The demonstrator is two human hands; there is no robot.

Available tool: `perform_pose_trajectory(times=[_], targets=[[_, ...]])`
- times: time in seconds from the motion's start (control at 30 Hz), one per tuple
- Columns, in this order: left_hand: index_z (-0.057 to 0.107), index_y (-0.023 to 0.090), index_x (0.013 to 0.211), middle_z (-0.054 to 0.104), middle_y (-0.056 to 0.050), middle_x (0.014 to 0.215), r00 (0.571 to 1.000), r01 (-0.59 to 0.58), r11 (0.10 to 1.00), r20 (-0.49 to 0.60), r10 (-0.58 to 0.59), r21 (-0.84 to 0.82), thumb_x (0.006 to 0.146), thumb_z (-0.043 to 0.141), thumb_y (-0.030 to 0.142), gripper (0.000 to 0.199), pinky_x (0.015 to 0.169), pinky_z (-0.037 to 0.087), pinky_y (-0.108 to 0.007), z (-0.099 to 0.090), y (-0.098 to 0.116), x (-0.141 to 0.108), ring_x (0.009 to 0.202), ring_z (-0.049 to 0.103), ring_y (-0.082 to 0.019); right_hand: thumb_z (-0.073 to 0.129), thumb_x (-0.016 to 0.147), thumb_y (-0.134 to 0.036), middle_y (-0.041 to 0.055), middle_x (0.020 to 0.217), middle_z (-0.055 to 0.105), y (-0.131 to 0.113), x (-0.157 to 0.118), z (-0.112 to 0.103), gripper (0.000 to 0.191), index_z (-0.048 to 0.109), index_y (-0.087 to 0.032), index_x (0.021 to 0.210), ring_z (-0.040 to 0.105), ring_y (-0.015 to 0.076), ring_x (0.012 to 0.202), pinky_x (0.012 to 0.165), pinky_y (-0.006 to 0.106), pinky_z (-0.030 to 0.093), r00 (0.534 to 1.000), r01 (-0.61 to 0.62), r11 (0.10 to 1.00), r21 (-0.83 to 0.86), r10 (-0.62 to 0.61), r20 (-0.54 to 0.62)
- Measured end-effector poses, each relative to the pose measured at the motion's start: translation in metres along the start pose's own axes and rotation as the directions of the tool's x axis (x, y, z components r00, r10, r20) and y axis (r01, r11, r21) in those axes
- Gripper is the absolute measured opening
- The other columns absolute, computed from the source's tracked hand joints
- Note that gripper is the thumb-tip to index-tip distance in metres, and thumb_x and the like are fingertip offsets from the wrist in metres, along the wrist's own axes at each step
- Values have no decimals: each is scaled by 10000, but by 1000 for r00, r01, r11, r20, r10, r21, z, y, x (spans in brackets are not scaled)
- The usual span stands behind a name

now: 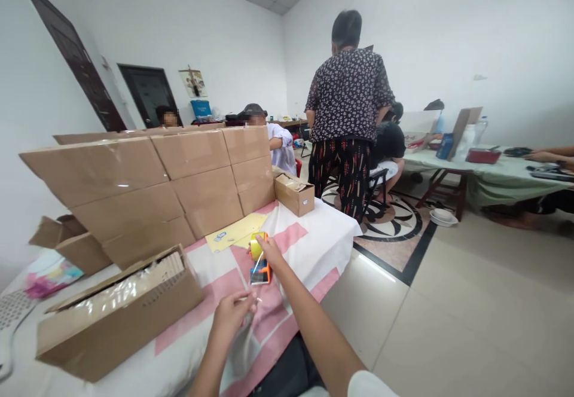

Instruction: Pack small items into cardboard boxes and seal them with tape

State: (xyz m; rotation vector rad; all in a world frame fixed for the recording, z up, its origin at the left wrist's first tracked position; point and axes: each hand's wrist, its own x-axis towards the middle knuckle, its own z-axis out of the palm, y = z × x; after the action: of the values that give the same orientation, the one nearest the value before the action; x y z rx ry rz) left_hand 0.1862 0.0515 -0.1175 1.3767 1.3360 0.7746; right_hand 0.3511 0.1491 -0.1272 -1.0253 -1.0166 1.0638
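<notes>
One grip (271, 251), the right, holds an orange tape dispenser (259, 272).

No text can be read. Against the carton stack (201, 182), the white label (305, 201) on the small box (293, 189) at its right end, the blue mark (220, 237) on the yellow sheet (242, 231) before it, and the pale print on the blue box (201, 109) beyond it are illegible.

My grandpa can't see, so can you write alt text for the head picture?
A right hand holds a tape dispenser at a table with a pink-and-white cloth, the left hand close by. Stacked cardboard boxes stand beyond; other people are behind.
</notes>
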Motion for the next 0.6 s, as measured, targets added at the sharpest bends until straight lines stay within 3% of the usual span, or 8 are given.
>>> perform_pose_trajectory(times=[0.17,0.37,0.6], targets=[[725,124,731,659,-70,560,999,-12,1000,-34,13,24,515,662,663,584,412,325,-247,1,-2,-2,381,426,-111,730,723,-683,31,685,678,-2,-10,-3,544,613,-172,867,665,188,600,585,294,527,997,33,999,8,-34,74],[688,145,692,657,-64,555,996,-60,998,-59,62,32,571,669,641,511,409,324,-242,-4,-7,-1,377,455,-121,640,807,-673,42,722,687,-8,-17,-3,507,619,-179,920,664,190,628,607,303,529,989,136,991,-10,-136,53],[651,157,660,638,-40,546,995,-95,995,-41,96,18,644,678,598,442,406,340,-234,-8,-5,-7,400,460,-116,693,810,-609,52,809,720,-32,-28,-3,425,655,-193,889,672,190,733,685,294,542,972,230,973,-9,-229,47]])
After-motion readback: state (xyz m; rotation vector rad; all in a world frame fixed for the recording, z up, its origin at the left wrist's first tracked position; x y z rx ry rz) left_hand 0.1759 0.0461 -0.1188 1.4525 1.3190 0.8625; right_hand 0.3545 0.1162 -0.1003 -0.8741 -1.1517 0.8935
